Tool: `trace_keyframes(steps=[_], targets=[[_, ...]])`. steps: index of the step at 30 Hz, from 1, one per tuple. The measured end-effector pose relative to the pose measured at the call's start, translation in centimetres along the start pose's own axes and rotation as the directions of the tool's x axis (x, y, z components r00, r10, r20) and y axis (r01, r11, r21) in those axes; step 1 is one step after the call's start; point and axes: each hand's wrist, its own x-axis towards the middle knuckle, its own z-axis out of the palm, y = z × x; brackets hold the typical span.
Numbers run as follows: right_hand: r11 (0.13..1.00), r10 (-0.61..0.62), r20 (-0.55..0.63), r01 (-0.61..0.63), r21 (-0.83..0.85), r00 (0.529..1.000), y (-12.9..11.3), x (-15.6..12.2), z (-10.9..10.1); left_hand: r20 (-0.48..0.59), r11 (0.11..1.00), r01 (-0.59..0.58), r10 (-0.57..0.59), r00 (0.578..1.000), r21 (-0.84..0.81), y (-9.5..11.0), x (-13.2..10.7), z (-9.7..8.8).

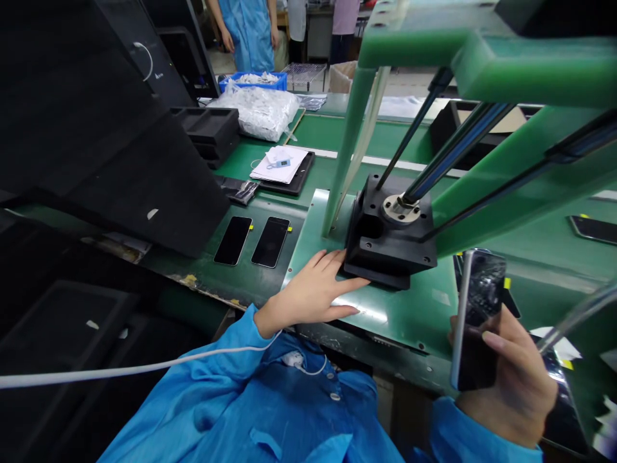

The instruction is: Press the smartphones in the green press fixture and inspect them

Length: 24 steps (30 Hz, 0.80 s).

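Note:
My left hand (313, 289) lies flat with its fingers spread on a pale green plate (400, 318), the fingertips touching the base of a black press fixture (390, 241). It holds nothing. My right hand (511, 386) grips a smartphone (479, 308) upright, with the phone's dark glass facing me and showing bright reflections. Left of the plate, two black-screened smartphones (232, 240) (270, 242) lie side by side on the green workbench (270, 164). A green frame (530, 71) with dark metal rods rises above the fixture.
A further phone (592, 229) lies at the right. Behind are papers on a black tablet (279, 170), black foam trays (207, 132), a bag of white parts (258, 112) and a blue crate (253, 81). A co-worker in a blue gown (245, 32) stands beyond. A large black panel (96, 128) fills the left.

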Motion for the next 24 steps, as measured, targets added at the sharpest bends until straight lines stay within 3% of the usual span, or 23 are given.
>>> trace_keyframes(steps=[3, 7, 13, 24], targets=[[0.997, -0.001, 0.022, 0.000, 0.078, 1.000, -0.2, -0.1, 0.3, -0.002, 1.000, 0.001, -0.001, 1.000, -0.009, 0.0, 0.0, 0.0], [0.997, -0.035, 0.058, 0.031, 0.076, 0.998, 0.1, 0.0, 0.3, 0.011, 1.000, 0.012, -0.012, 1.000, -0.019, 0.1, 0.0, -0.1], [0.995, 0.007, 0.077, -0.015, 0.099, 0.997, 1.0, 0.3, -0.6, 0.017, 1.000, 0.017, -0.016, 1.000, -0.021, 0.0, 0.0, 0.0], [0.983, -0.018, 0.173, -0.015, 0.185, 0.985, 0.7, 0.3, -0.2, 0.046, 0.999, 0.036, -0.037, 0.998, 0.017, 0.2, -0.3, 0.0]])
